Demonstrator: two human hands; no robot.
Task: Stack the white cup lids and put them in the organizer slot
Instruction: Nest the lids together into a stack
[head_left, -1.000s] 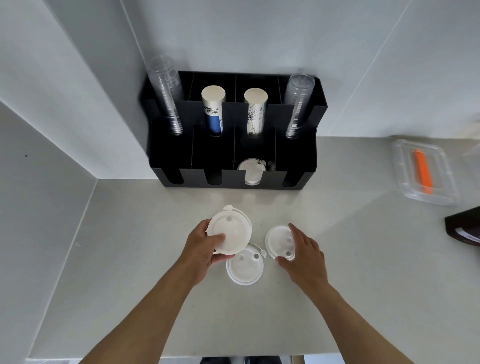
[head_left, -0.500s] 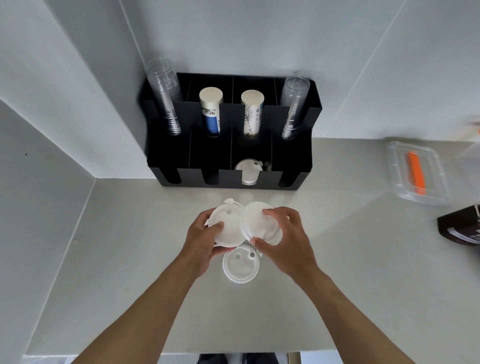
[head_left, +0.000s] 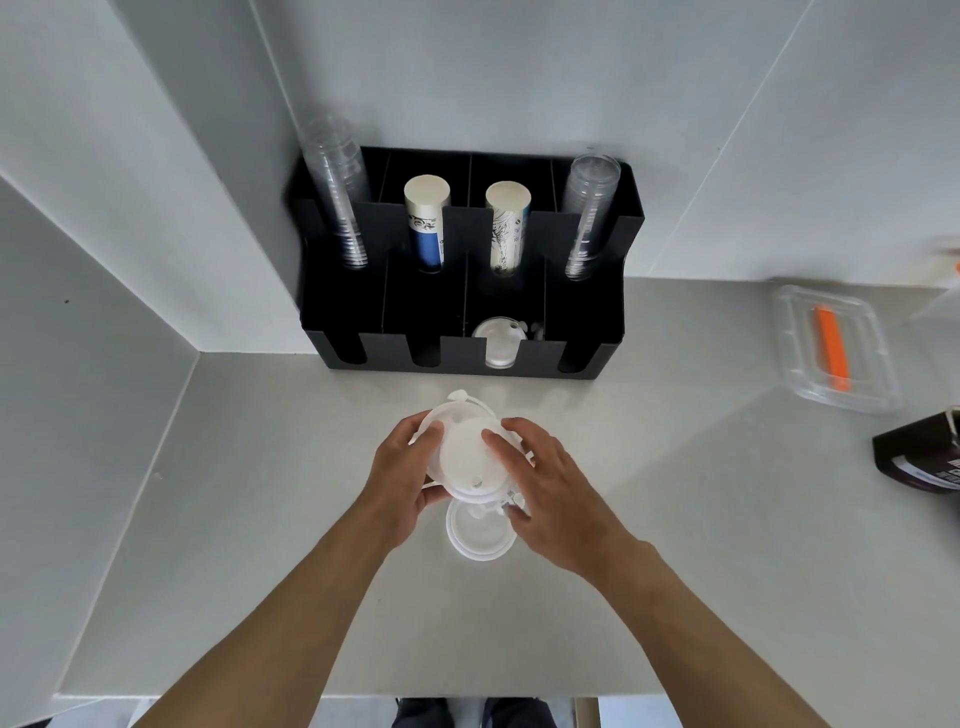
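Both hands hold white cup lids together above the counter. My left hand (head_left: 402, 475) grips the left edge of a lid stack (head_left: 465, 452), and my right hand (head_left: 545, 488) presses a lid onto it from the right. Another white lid (head_left: 475, 540) lies flat on the counter just below the hands, partly covered by them. The black organizer (head_left: 582, 332) stands against the wall behind, and one of its front slots holds a lid (head_left: 500, 343).
Clear cup stacks (head_left: 337, 197) (head_left: 589, 218) and paper cup stacks (head_left: 425, 223) (head_left: 508, 228) stand in the organizer's back row. A clear box with an orange item (head_left: 831, 348) and a dark brown package (head_left: 919, 457) sit at the right.
My right hand picked a lid up from the counter, carried it left and brought it over the lid in my left hand. One lid stayed on the counter.
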